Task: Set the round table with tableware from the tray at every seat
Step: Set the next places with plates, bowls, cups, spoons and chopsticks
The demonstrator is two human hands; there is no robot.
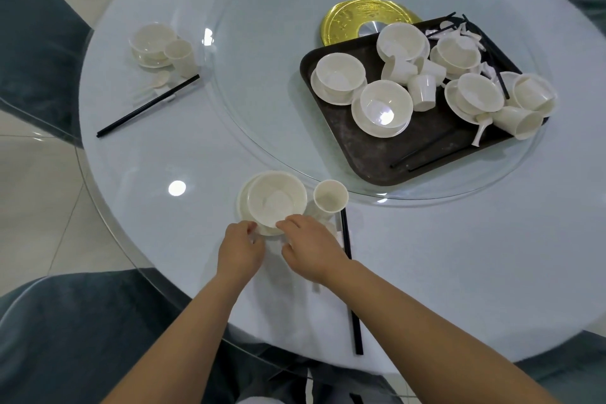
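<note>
At the near edge of the round pale glass-topped table point(131, 154), both hands sit on the seat setting: small cream-white bowl point(276, 199) nested on a cream saucer point(242, 207). Left hand point(241, 251) has fingertips curled on the saucer's near rim; right hand point(311, 248) pinches the bowl's near rim, fingers bent. How firm either grip is, can't tell.

Handling guess: thin, light, stiff ware, glossy so likely slippery on glass, may chip. Hold by the rim or slide the saucer, keep the bowl seated.

Close by: white cup point(329, 198) just right of the bowl, nearly touching, easy to knock over. Black chopsticks point(351, 279) lie right of the right hand, partly under it.

Far-left seat already has bowl, cup, spoon and chopsticks point(147, 105). Dark rectangular tray point(354, 141) on the glass turntable point(262, 75) holds more bowls on saucers, tipped cups, spoons, chopsticks, so more seats to go. Gold disc point(347, 21) behind the tray. Grey-blue chairs point(36, 52) around the table.
</note>
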